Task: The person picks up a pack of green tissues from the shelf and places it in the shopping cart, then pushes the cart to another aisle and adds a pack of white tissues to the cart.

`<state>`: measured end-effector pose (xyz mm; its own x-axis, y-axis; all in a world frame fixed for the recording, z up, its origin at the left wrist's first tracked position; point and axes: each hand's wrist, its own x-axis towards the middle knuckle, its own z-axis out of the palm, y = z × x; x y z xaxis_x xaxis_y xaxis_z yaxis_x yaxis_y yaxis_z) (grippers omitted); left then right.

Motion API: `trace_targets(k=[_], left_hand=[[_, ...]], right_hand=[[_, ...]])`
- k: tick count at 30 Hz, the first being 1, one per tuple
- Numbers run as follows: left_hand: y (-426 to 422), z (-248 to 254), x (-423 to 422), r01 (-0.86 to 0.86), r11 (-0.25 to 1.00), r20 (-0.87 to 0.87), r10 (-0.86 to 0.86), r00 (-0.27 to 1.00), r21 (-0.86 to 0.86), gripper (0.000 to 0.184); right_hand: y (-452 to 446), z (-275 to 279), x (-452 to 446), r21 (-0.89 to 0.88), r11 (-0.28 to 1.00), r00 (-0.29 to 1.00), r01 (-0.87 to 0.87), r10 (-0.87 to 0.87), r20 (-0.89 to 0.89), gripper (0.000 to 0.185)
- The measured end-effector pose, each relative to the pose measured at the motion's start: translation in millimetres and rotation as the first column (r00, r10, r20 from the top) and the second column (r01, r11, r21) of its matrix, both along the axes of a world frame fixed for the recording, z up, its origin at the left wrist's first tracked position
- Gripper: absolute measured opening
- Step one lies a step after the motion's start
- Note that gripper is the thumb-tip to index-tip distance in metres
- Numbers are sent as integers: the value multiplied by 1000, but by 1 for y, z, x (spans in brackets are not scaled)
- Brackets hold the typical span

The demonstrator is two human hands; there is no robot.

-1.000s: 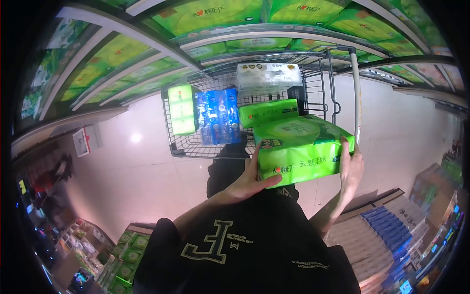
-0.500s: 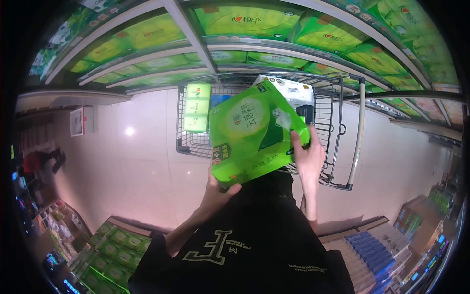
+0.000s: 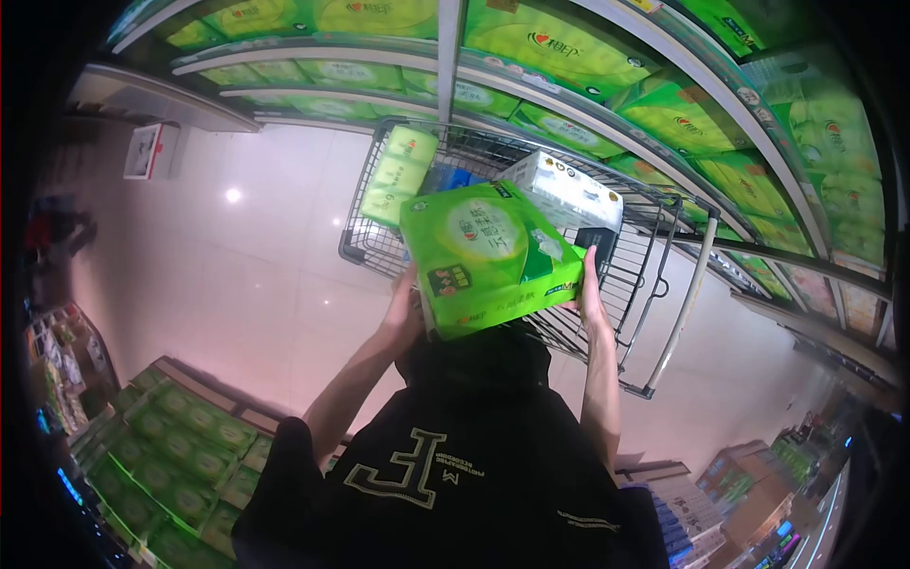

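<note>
A large green tissue pack (image 3: 483, 251) is held between my two hands, over the near side of a wire shopping cart (image 3: 684, 294). My left hand (image 3: 406, 308) grips its left lower edge, fingers partly hidden behind it. At the right end, my right hand (image 3: 590, 294) presses on the side with the thumb up. Inside the cart lie a pale green tissue pack (image 3: 400, 175) at the left, a blue item (image 3: 455, 177) partly covered, a white pack (image 3: 573, 190), and a dark box (image 3: 597, 241) beside it.
Beyond the cart, shelves (image 3: 449, 57) carry rows of green tissue packs. Stacked green packs (image 3: 166, 446) stand behind me to the left, cardboard boxes (image 3: 749, 479) to the right. A white box (image 3: 144, 152) sits on the tiled floor (image 3: 256, 247) at far left.
The tissue pack has tipped so its front side shows more, and it sits slightly lower over the cart. My right hand has shifted down along its end. The view has turned.
</note>
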<state>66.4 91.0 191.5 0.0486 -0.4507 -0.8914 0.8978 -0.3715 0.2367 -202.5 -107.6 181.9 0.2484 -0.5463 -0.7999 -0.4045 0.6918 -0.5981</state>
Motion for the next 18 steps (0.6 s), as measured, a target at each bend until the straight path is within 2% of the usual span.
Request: trace_targets(k=[1,2,3,4,5,7,8,9,11,12,14,15,16,17,18], left_hand=[[-4,-13,0,-4,1000,2,4,1000,-7,78],[-10,-22,0,13,979,-57,-25,998,-205,75],[-14,-34,-2,17,918,-110,-66,992,-396,72],[-26,-48,-12,10,902,11,-5,1000,-431,59],[-28,-57,-18,12,898,18,-5,1000,-440,59],[-36,-34,-23,-56,906,-140,-4,990,-419,48],[-40,-17,-19,-35,932,-186,-36,982,-360,42],[-40,-11,-18,-30,926,-184,-43,982,-375,42],[-26,1,-22,-3,920,-81,-31,996,-391,47],[-22,23,-24,6,914,-79,-41,996,-405,47],[-14,76,-25,152,903,208,-72,975,-403,67],[-9,77,-25,164,894,213,-80,974,-417,67],[-4,76,-19,297,799,382,-92,920,-523,79],[-4,75,-10,436,679,538,-71,840,-591,91],[-8,73,1,542,587,607,-106,787,-601,101]], right_hand=[[-13,1,0,104,994,998,-45,41,42,93],[-25,2,0,183,977,991,-113,97,92,91],[-31,2,0,173,978,991,-113,98,93,91],[-37,-1,2,162,972,985,-169,163,55,89],[-41,-4,3,153,963,975,-222,222,17,88],[-39,1,5,127,970,976,-207,213,-36,87],[-37,11,2,92,977,979,-193,197,-48,86],[-35,20,-2,52,983,982,-179,181,-59,86],[-22,47,-12,-53,988,989,-148,148,-18,80],[-13,70,-14,-98,987,991,-130,127,-29,78],[2,115,-22,-226,967,993,-114,120,13,78],[9,131,-28,-309,945,989,-110,135,63,79],[17,139,-38,-434,900,979,-48,129,160,83],[19,137,-49,-607,794,942,-43,235,241,90],[20,137,-56,-627,779,917,-12,259,303,93]])
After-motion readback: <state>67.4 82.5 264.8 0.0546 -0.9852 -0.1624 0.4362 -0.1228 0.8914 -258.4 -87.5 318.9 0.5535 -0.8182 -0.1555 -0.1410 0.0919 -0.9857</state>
